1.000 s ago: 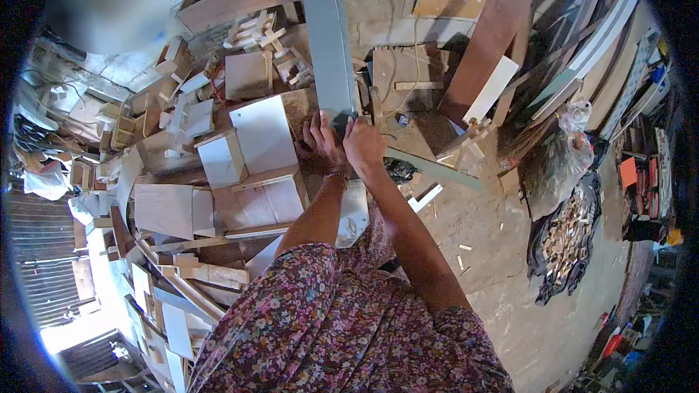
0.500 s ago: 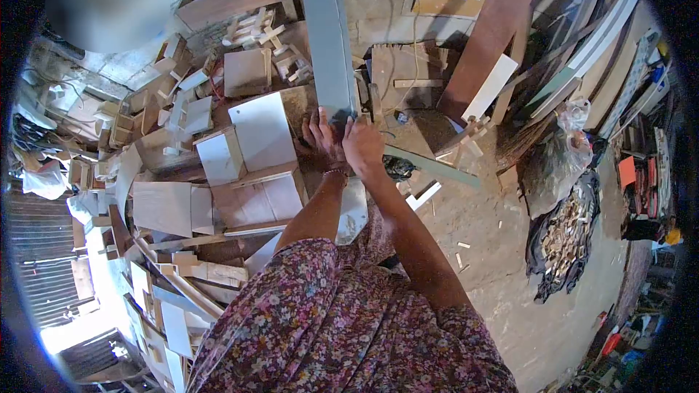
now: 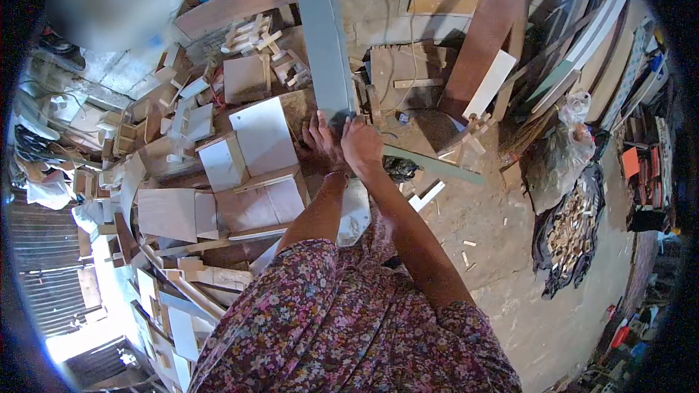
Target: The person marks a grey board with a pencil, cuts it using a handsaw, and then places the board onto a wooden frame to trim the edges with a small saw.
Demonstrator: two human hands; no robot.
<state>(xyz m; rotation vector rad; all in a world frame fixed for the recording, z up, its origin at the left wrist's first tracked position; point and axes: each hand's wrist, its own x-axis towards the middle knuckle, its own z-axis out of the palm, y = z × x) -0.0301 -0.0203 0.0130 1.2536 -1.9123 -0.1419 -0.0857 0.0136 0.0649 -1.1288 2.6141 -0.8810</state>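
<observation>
A long grey board (image 3: 324, 51) stretches away from me, its near end at my hands. My left hand (image 3: 325, 144) lies against that near end, fingers spread and nothing gripped in them. Right beside it, my right hand (image 3: 362, 147) is closed at the board's right edge, with the fingers curled in. Whatever it pinches, if anything, is hidden by the fingers. Below and left of my hands sit white-faced wooden panels, one a white panel (image 3: 264, 137) with a small hole near its corner.
Offcuts and small wooden pieces (image 3: 262, 36) are heaped on the left. A reddish-brown plank (image 3: 484, 36) leans at the upper right, near several long strips. A narrow green-grey strip (image 3: 437, 165) lies right of my hands. A black bag (image 3: 571, 240) of wood scraps rests on the floor.
The view has shifted slightly. Both hands stay at the near end of the grey board in almost the same pose.
</observation>
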